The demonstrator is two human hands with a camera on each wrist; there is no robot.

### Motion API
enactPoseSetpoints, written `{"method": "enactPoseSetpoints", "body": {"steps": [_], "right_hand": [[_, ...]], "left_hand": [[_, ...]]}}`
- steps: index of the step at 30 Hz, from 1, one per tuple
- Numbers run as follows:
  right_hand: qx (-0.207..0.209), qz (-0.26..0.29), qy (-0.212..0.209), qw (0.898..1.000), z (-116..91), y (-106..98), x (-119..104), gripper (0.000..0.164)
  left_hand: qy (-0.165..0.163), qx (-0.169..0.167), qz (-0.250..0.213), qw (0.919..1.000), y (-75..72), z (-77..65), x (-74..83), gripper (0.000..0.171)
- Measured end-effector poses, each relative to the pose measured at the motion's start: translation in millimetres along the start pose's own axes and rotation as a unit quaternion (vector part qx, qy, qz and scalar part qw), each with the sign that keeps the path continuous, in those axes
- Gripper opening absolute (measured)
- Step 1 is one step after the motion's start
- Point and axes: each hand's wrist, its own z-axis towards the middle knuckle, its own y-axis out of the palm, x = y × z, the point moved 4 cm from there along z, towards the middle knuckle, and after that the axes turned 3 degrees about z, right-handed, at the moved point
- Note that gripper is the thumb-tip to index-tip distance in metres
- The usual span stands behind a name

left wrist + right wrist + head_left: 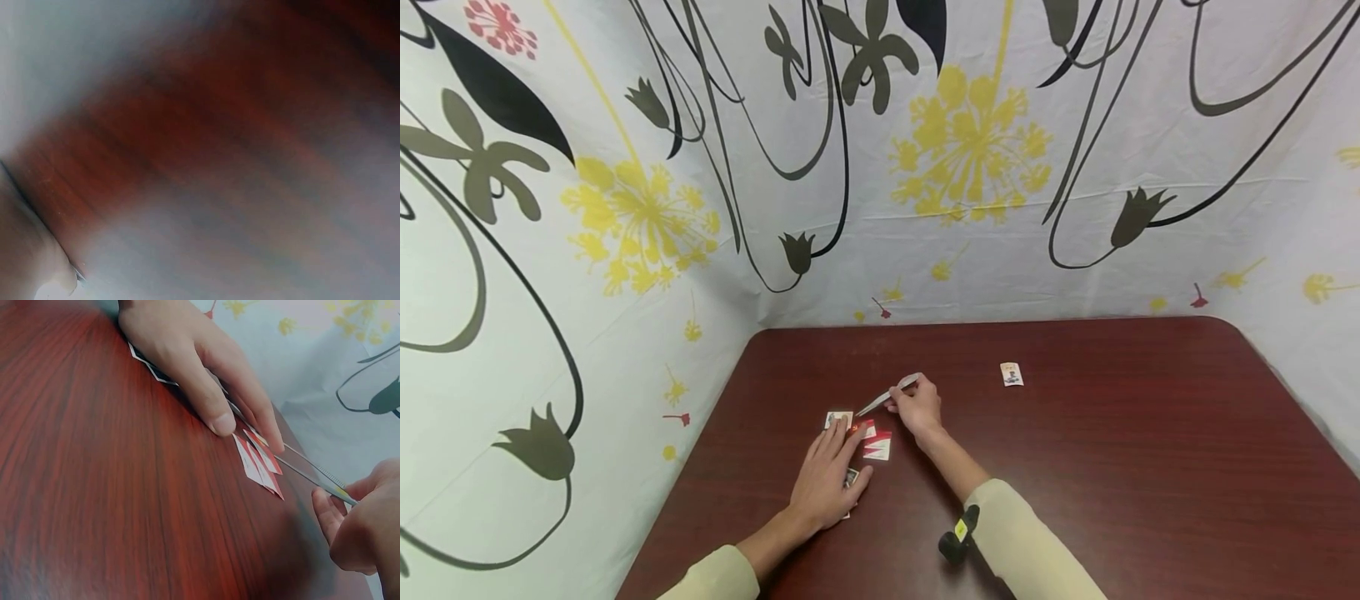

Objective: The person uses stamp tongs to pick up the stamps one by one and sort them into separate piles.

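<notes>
Tweezers [880, 402] are pinched in my right hand [919, 410], their tips angled down beside the cards. My left hand [826, 483] lies on several small cards, fingers extended. Its fingertips touch a white picture card [837, 417]. Red-and-white cards [877, 447] lie between the two hands, and the right wrist view shows them overlapping [259, 465]. Dark-faced cards [150, 370] are partly hidden beneath the left palm. The left wrist view is mostly blurred, with part of a hand [25, 250] at its lower left edge.
A single picture card [1012, 374] lies apart, farther right on the dark red wooden table [1112, 450]. A floral-patterned cloth [880, 250] hangs behind and at the left of the table. A black device [957, 537] is strapped at my right wrist.
</notes>
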Motion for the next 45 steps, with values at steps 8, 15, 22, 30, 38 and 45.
{"method": "enactPoseSetpoints", "body": {"steps": [8,15,22,30,38,45], "right_hand": [[0.014,-0.012,0.001,1.000,-3,11,0,0.010],[0.024,-0.018,-0.010,0.999,-3,14,1,0.013],[0.033,-0.008,-0.015,0.999,-2,17,3,0.011],[0.041,-0.005,-0.018,0.999,-4,19,3,0.011],[0.044,-0.030,-0.030,0.998,-8,18,0,0.011],[0.055,-0.032,-0.036,0.997,-6,15,3,0.010]], "left_hand": [[0.001,-0.002,-0.002,1.0000,0.2,1.1,-0.7,0.066],[-0.004,-0.012,0.006,0.9999,1.0,1.5,-1.2,0.067],[0.003,-0.005,0.010,0.9999,0.6,2.0,-0.7,0.067],[0.004,-0.003,0.010,0.9999,1.2,1.5,-0.8,0.067],[0.000,-0.008,0.015,0.9999,2.3,0.8,-0.8,0.068],[0.002,-0.005,0.011,0.9999,1.6,1.4,-0.7,0.067]]}}
